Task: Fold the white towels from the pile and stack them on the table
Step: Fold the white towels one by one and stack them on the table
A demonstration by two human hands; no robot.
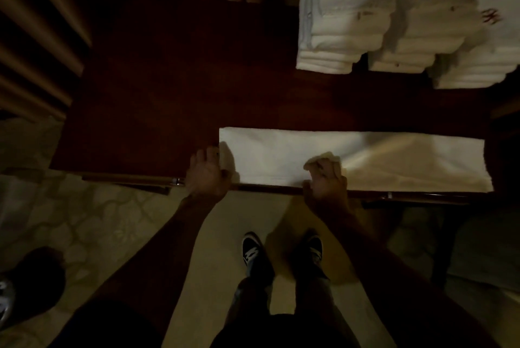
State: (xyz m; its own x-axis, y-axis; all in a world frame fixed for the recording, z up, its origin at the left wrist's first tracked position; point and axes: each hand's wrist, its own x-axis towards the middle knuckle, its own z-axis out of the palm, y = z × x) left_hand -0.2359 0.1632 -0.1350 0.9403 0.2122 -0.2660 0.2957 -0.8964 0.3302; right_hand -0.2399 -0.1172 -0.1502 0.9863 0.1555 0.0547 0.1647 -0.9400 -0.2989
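Note:
A white towel (394, 159), folded into a long strip, lies along the near edge of the dark wooden table (174, 88). My left hand (206, 173) pinches the strip's left end at the near corner. My right hand (326, 178) grips a bunched bit of the towel's near edge around the middle of the strip. Three stacks of folded white towels (351, 27) with embroidered logos stand at the table's far right.
Brown curtains (56, 10) hang behind and left of the table. My two feet in dark sneakers (253, 252) stand on the pale floor just before the table edge. A dark round object (33, 277) sits on the floor at the lower left.

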